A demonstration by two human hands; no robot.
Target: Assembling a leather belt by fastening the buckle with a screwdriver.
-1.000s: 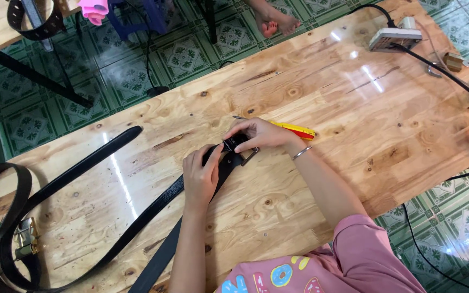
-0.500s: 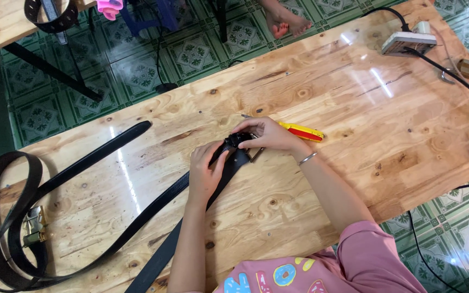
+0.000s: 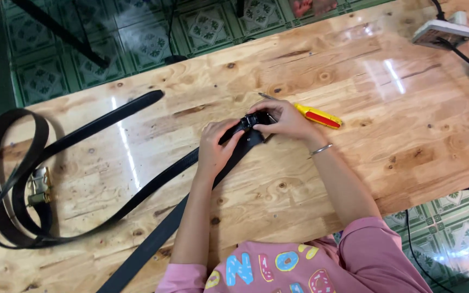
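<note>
Grip: the black belt was pinched by the left hand and by the right hand at its buckle end, mid-table.
Beside: one yellow-and-red screwdriver lay just by the right hand.
Count: two belts; the second belt was looped at the left edge.
Change: both hands stayed clamped on the buckle end as before.

Yellow-and-red screwdriver on the wooden table, white power strip at its far corner.
</note>
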